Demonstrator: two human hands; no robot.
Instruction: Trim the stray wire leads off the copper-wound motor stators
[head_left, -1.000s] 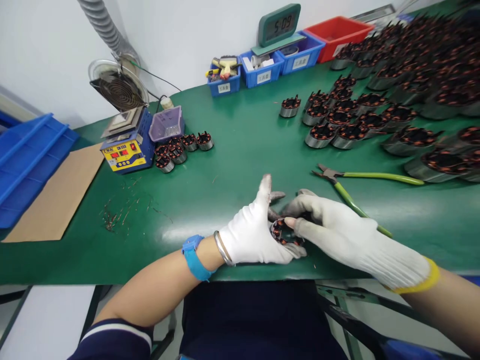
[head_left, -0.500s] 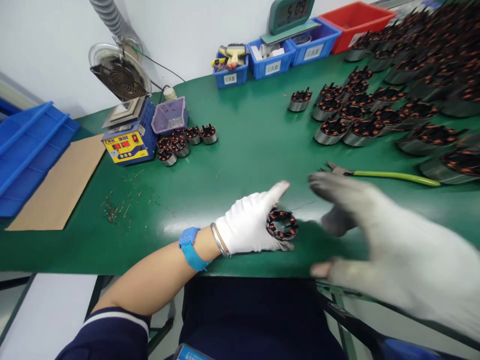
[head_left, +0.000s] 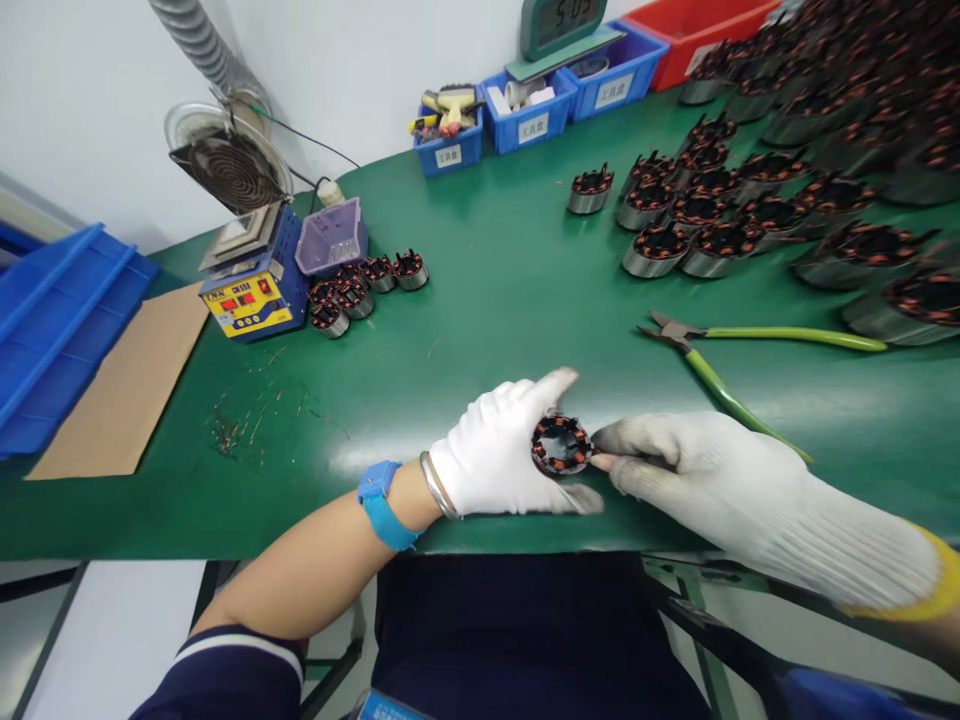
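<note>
My left hand (head_left: 506, 450), in a white glove, is wrapped around the left side of a motor stator (head_left: 561, 446), a ring with dark insulation and copper windings. Its thumb sticks out above the ring and a finger reaches out below it. From the right, my gloved right hand (head_left: 690, 465) comes to the ring's right edge with thumb and forefinger pinched together. Whatever lies between those fingertips is too small or hidden to make out. Beyond the right hand, green-handled cutting pliers (head_left: 679, 335) lie with their handles spread on the green table (head_left: 480, 340).
Many stators (head_left: 716, 235) crowd the right side, with a smaller group (head_left: 341, 295) at the left by a purple bin (head_left: 330, 238) and a blue-yellow machine (head_left: 255, 300). Wire scraps (head_left: 229, 430) lie left. Blue boxes (head_left: 532, 130) and a red bin (head_left: 694, 40) line the back.
My right hand has moved left, from apart and spread to a pinch at the stator's right edge. The pliers' lower handle, hidden before, now shows. My left hand keeps the stator in place.
</note>
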